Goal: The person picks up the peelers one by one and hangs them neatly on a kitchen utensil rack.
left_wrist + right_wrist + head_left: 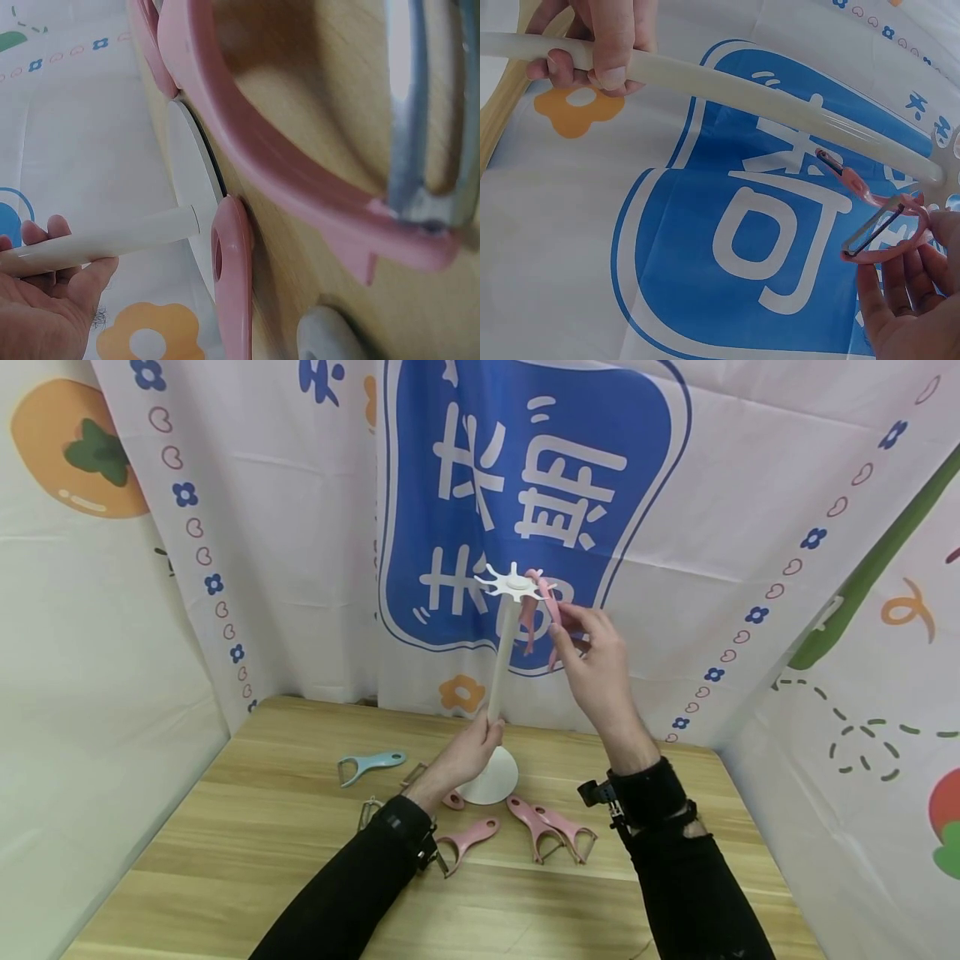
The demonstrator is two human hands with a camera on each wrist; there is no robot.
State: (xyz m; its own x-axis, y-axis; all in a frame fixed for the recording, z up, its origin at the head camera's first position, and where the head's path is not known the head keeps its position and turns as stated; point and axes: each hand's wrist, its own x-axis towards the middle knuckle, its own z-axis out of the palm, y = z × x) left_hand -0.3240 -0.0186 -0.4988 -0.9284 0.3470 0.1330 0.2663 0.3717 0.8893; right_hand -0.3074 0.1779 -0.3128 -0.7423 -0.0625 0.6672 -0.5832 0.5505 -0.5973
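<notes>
My left hand (468, 750) grips the pole (502, 660) of a white stand, fingers wrapped round it above the round base (491, 778). The pole leans slightly right in the head view. On its top is a white ring of hooks (517, 583). Up at the hooks' right side, my right hand (600, 652) pinches a pink peeler (911, 247) between thumb and fingers. Its blade frame points back along the pole in the right wrist view. A second pink peeler (853, 182) hangs just beside it, partly overlapped.
Pink peelers (468, 837) lie on the wooden table (225, 827) around the base, one looming close in the left wrist view. A light blue peeler (375, 762) lies left of the base. Beside my left forearm is a partly hidden peeler (367, 812). A printed cloth (315, 568) hangs behind.
</notes>
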